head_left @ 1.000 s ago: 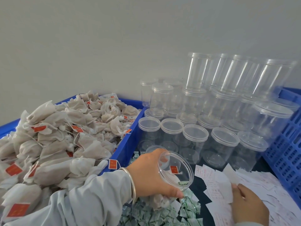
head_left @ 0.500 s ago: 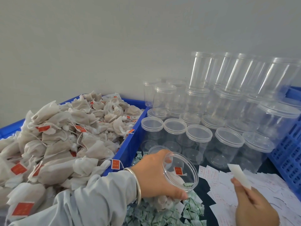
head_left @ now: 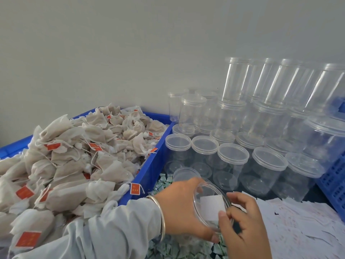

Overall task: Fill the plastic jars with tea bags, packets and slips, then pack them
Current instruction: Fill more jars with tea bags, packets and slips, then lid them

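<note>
Slip insertion under way: my left hand point(head_left: 183, 210) grips the clear plastic jar point(head_left: 211, 204), tilted over the green packets point(head_left: 168, 248); my right hand point(head_left: 242, 221) pinches the white paper slip point(head_left: 211, 207) at its mouth. Recommend pushing it fully inside before release.

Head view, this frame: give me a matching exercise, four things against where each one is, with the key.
Things:
1. tea bags
2. paper slip
3. bangle
4. green packets

Places:
A. on the left wrist
B. heaped in the blue crate at left
C. loose beneath the held jar
D. at the mouth of the jar, at the right hand

Pairs: 1-B, 2-D, 3-A, 4-C. The left hand grips the jar.
</note>
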